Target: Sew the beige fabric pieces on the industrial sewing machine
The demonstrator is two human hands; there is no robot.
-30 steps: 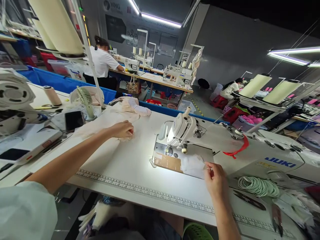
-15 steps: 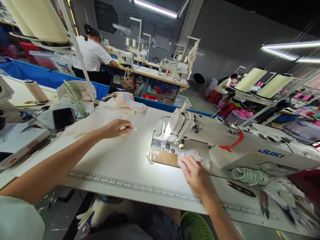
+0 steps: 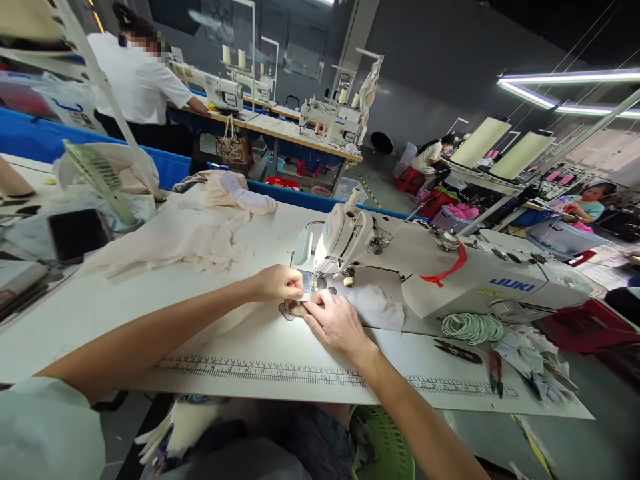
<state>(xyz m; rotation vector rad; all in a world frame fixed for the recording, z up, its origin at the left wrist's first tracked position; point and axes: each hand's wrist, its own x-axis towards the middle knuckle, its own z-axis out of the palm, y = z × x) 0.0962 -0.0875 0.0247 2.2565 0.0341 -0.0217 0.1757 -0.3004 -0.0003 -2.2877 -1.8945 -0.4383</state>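
Observation:
My left hand (image 3: 279,283) is closed in a pinch just left of the sewing machine's needle area, on a small white piece of fabric (image 3: 307,297). From the right, my right hand (image 3: 336,321) meets it, its thumb and fingers closed at the same piece's edge. Both hands are low over the machine bed, in front of the lit head of the white sewing machine (image 3: 333,233). My fingers hide most of the piece. Beside my right hand, a heap of thin white fabric pieces (image 3: 377,307) lies on the bed.
Stacked pale beige fabric (image 3: 200,240) lies left of the machine. A measuring tape (image 3: 280,372) runs along the table's front edge. At the right are a green cord coil (image 3: 473,328), thread snips (image 3: 496,373) and scraps (image 3: 525,357). A phone (image 3: 77,235) and fan (image 3: 103,180) stand left.
My left hand has moved right from the beige fabric to the needle area. My right hand has shifted left from the white pieces, so the hands now meet. The view has turned slightly right.

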